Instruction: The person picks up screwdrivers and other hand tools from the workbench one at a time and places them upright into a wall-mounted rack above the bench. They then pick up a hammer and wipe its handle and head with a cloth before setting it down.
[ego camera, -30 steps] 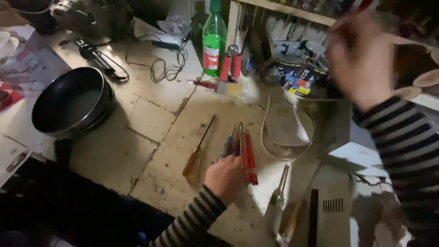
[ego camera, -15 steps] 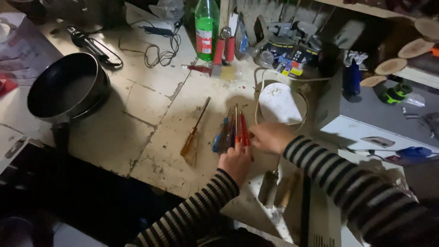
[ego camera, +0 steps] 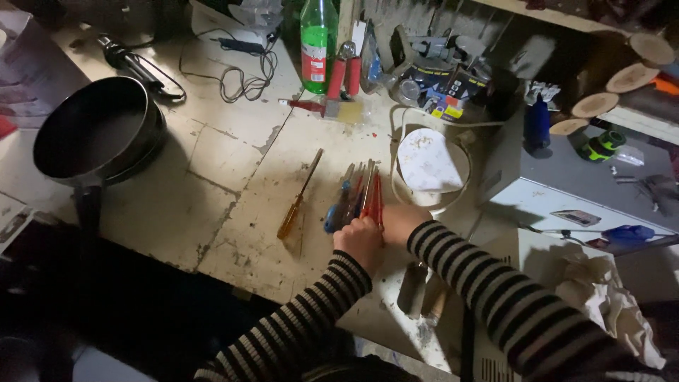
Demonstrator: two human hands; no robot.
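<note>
Right at the middle of the worn workbench (ego camera: 212, 205) lies a bundle of screwdrivers (ego camera: 357, 198), red and blue handled, their shafts pointing away from the person. Both hands meet at the near end of that bundle: the left hand (ego camera: 362, 240) is curled into a loose fist on the handles, and the right hand (ego camera: 402, 223) presses in beside it from the right, fingers closed toward the same handles; whether the right hand truly grips one or only touches cannot be told. Both sleeves are striped dark and light.

Just left of the bundle, apart from it, an amber-handled screwdriver (ego camera: 297, 201) lies alone at a slant. To the right sits a round white disc (ego camera: 428, 161) ringed by a pale cord. Nearer the person, below the hands, two more tool handles (ego camera: 421, 290) rest on the bench.

Farther off, a black frying pan (ego camera: 95, 134) stands at the left, a green plastic bottle (ego camera: 318, 42) upright at the back beside red-handled pliers (ego camera: 343, 78), and a tangle of black cable (ego camera: 244, 81) lies near them. At the far right a blue-handled tool (ego camera: 626, 233) rests on a white surface
</note>
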